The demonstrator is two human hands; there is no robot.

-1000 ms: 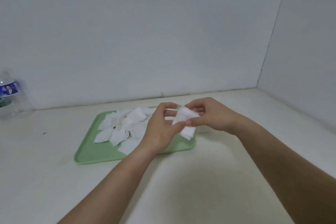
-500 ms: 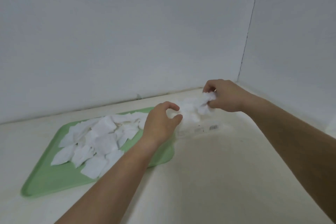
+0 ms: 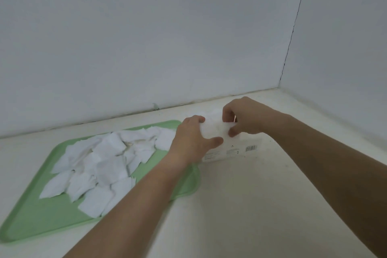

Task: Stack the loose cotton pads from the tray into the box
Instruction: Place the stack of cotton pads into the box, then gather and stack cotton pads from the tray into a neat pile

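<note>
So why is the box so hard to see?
Head view: the white box blends into the pale table under flat light; the left hand and right hand cover its top; the pads on the tray look slightly smeared.

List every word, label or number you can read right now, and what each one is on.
Box, front side: a barcode, its digits too small to read.
Box, front side: patches of small print, too blurred to read.
Tray and pads: no print visible.
No legible text anywhere in this view.
</note>
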